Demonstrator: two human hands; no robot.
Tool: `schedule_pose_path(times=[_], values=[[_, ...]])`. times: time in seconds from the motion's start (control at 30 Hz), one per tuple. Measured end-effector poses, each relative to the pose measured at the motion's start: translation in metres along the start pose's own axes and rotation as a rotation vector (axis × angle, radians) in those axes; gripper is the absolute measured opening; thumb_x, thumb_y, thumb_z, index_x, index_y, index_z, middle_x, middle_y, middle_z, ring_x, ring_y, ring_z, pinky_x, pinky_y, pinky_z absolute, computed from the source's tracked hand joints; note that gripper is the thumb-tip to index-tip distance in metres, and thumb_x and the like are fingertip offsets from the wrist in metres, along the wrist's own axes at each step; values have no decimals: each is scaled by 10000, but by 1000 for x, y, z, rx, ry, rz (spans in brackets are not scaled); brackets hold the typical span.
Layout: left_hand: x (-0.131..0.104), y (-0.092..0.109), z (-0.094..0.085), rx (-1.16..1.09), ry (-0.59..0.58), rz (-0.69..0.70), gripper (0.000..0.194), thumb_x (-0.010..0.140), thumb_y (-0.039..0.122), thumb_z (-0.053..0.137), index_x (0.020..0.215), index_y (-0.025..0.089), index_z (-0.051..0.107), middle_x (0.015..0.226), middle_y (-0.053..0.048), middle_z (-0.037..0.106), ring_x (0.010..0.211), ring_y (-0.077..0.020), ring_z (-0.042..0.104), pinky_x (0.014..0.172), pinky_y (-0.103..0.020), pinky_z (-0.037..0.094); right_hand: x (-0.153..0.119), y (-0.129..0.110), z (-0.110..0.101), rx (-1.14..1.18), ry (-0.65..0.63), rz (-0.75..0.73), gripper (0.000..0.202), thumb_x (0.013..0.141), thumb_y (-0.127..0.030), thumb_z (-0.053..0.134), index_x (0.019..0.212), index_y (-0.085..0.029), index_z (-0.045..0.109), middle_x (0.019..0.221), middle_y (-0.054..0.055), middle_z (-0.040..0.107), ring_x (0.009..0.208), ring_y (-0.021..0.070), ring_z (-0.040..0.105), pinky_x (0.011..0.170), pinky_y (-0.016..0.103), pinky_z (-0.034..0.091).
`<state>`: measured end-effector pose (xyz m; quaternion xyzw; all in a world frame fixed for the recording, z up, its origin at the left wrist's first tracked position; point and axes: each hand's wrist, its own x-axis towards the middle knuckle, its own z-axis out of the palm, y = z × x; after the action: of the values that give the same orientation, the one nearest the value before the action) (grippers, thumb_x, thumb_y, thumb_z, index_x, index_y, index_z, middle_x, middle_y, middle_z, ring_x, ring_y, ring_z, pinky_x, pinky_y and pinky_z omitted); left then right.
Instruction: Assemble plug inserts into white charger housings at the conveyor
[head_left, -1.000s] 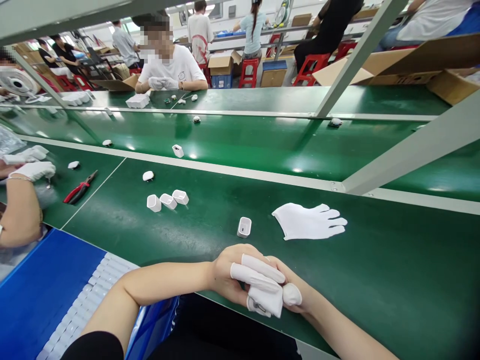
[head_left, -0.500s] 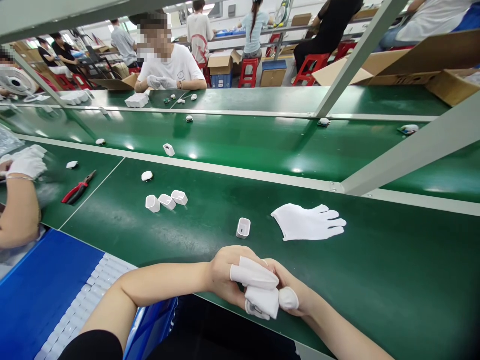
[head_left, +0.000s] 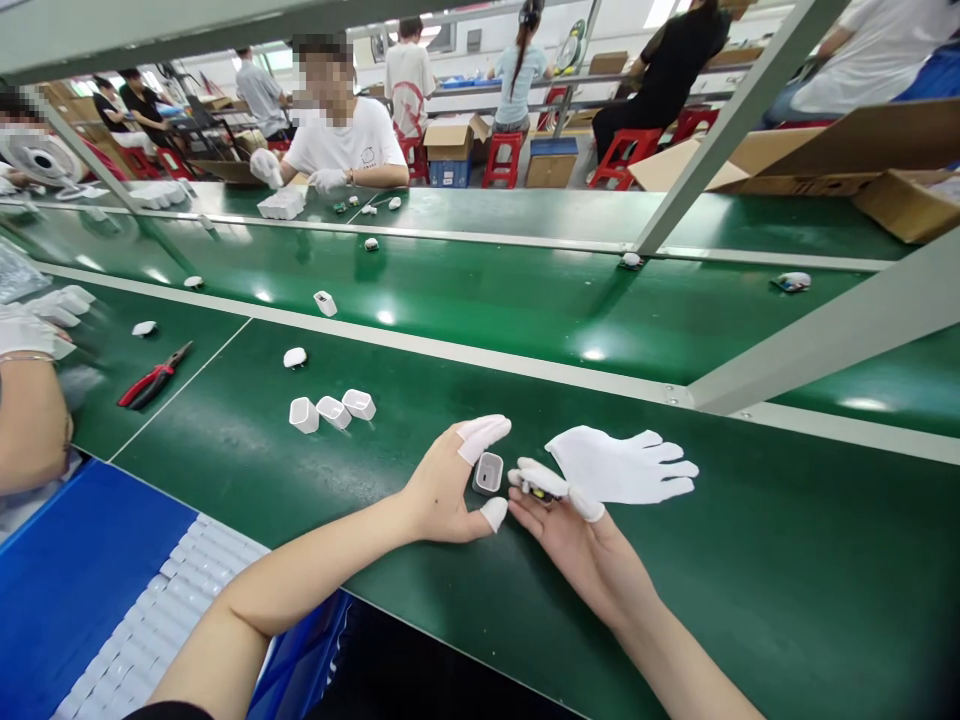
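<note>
1. The white housing (head_left: 488, 473) stands on the green worktop (head_left: 750, 570) between the two hands, mouth facing up, with a small dark slot inside. It looks like thin, stiff moulded plastic: probably light, rather slick, and easy to tip. Its opposite outer walls seem the best place to hold it, keeping fingertips off the rim.

2. The left hand (head_left: 441, 492) is spread wide around the housing, covered fingers at its far side and thumb at its near side; whether they touch it I cannot tell.

3. The right hand (head_left: 574, 548) holds a white cap (head_left: 551, 476) with small electronic parts (head_left: 534, 490) on its underside, just right of the housing. This piece is likely light too, but more fragile: the smooth cap edges should bear the grip, and the exposed parts should not be pressed.

4. The white finger covers (head_left: 493, 515) look thin and should add some grip on smooth plastic.

5. Behind the right hand lies a soft white glove (head_left: 626, 468), flat and limp.

6. Farther left sit three similar housings (head_left: 333, 411), close together, with another white cap (head_left: 295, 357) beyond them and red-handled pliers (head_left: 154, 385) farther left.
</note>
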<state>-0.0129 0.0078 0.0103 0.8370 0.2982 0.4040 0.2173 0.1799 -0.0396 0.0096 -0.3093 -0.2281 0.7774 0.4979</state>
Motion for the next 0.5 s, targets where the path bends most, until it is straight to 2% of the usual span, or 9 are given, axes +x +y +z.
schedule_pose_path(times=[0.07,0.13,0.23,0.3,0.4,0.5], values=[[1,-5,0,7,-126,-156,798,697,226,593,1430,176,280,1392,-155,439,1254,-303,466,1060,-475,403,3,-5,-5,-35,93,-76,294,872,-434,629,1105,-266,693,1198,44,630,1097,232,588,1027,396,457],[1,-8,5,5,-232,-320,745,700,232,610,1390,166,335,1281,-135,531,1128,-276,547,999,-447,454,5,-8,-8,-74,147,-125,294,885,-422,609,1132,-276,674,1167,40,637,1071,224,599,1022,405,467],[0,-8,13,22,-283,-497,645,734,384,662,1294,163,431,1057,-82,606,983,-255,589,901,-427,497,6,-9,-10,-122,177,-129,334,879,-426,613,1170,-265,647,1056,44,660,996,213,616,996,411,491],[0,-8,16,67,-278,-581,677,727,489,680,1277,174,439,1040,-72,581,939,-255,600,855,-429,507,5,-7,-9,-162,181,-103,355,873,-439,626,1174,-251,639,1002,42,664,941,203,625,976,405,506],[0,-6,16,109,-281,-645,724,722,514,687,1311,198,408,1137,-85,525,876,-240,625,802,-419,523,4,-3,-8,-229,158,-24,390,855,-477,652,1158,-232,640,1033,55,668,929,204,640,947,394,522],[-2,-4,14,14,-320,-571,696,730,403,691,1337,227,399,1215,-82,496,747,-166,627,751,-366,543,4,-2,-8,-283,166,18,447,811,-495,703,1153,-214,643,1111,83,661,1029,238,627,984,415,494]])
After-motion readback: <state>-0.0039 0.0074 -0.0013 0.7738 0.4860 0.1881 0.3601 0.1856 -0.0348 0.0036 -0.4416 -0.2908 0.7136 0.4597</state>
